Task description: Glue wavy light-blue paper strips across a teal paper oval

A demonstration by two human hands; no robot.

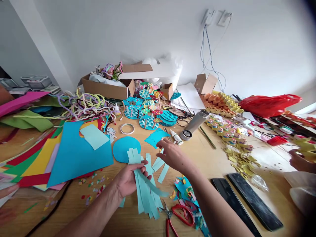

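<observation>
My left hand (128,179) is closed round a bunch of light blue paper strips (145,194) that hang down over the wooden table (217,158). My right hand (170,153) reaches forward with the fingers curled, over more loose strips (160,164) lying on the table, and I cannot make out whether it pinches one. A blue paper circle (123,148) lies just beyond my left hand. Red-handled scissors (179,214) lie near my right forearm.
Stacked coloured sheets (56,154) cover the left side. Finished blue paper crafts (148,112), a tape roll (127,128), a glue bottle (176,137), a metal flask (195,124) and cardboard boxes (108,87) stand further back. Two dark phones (247,200) lie at right. Another person's hand (297,159) works at the far right.
</observation>
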